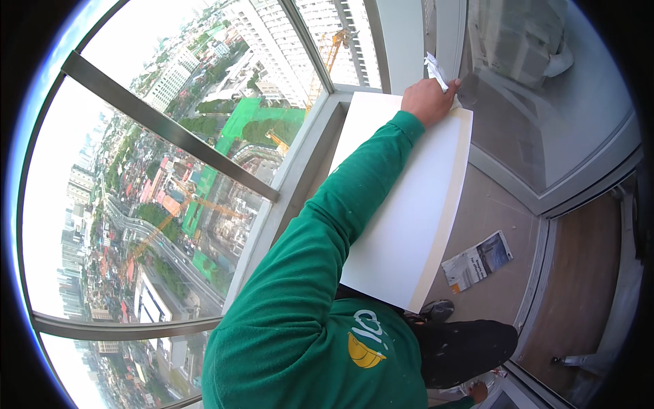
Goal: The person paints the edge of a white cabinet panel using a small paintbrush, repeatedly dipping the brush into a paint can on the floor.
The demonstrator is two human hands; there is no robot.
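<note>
My left hand, in a green sleeve, reaches to the far end of a white board. Its fingers are closed on a crumpled white cloth or paper, which sticks up past them; I cannot tell which it is. The hand rests at the board's far right corner. A cream strip runs along the board's right edge. Low in the view, my right hand shows only in part, close to a door frame and some pale litter. Its fingers are too hidden to read.
Tall windows with metal frames stand on the left, over a city far below. A folded newspaper or leaflet lies on the tiled floor. Glass door panels and a door track border the right. My shoe is beside the board's near end.
</note>
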